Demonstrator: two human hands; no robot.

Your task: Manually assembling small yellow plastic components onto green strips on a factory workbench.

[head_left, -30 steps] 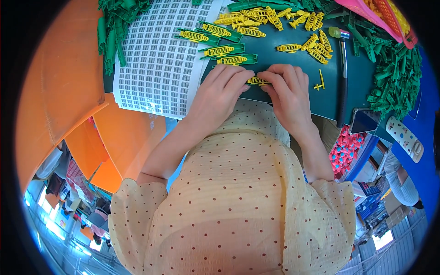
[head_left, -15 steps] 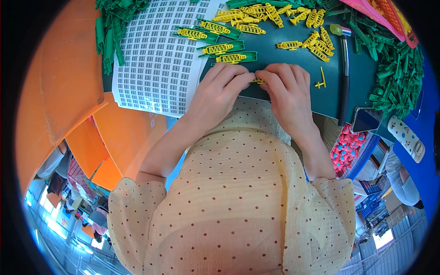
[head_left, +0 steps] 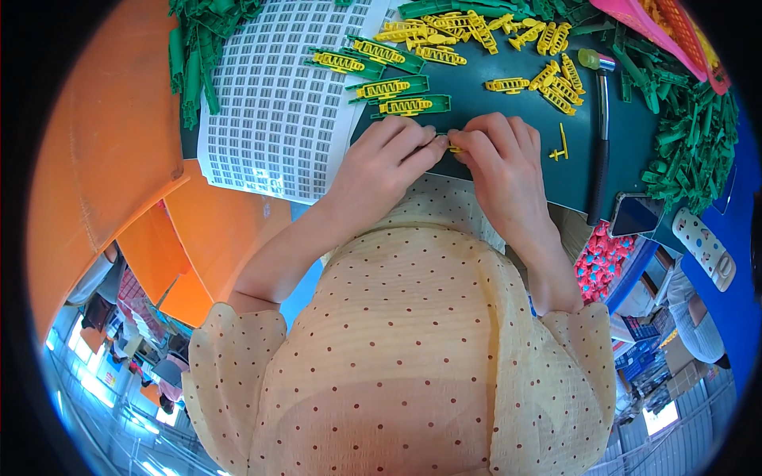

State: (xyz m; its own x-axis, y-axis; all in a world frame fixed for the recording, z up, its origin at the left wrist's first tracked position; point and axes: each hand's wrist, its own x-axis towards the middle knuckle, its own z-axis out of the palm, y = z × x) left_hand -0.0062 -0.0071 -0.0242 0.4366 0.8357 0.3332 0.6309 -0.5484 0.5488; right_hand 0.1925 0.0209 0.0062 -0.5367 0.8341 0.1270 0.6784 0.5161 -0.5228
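Both my hands meet at the near edge of the dark green table. My right hand (head_left: pixel 502 155) pinches a small yellow plastic part (head_left: pixel 455 148), mostly covered by its fingers. Just beside it, the fingers of my left hand (head_left: pixel 390 159) are closed; what they hold is hidden. Beyond the left hand lie several green plastic strips (head_left: pixel 440 103) with ribbed yellow parts (head_left: pixel 405 105) set into them. To the right of my right hand is a thin yellow T-shaped piece (head_left: pixel 561 143).
A printed label sheet (head_left: pixel 270 119) lies at left. A hammer (head_left: pixel 601 151), a phone (head_left: pixel 635 214) and a white spotted case (head_left: pixel 704 247) are at right. Loose yellow parts (head_left: pixel 556 87) and piles of green pieces (head_left: pixel 689 151) surround the work spot, with a pink basket (head_left: pixel 651 32) at far right.
My fingertips have drawn slightly apart; the yellow part between them now shows only at the right fingertips. The whole view has shifted a little; the other things lie as before.
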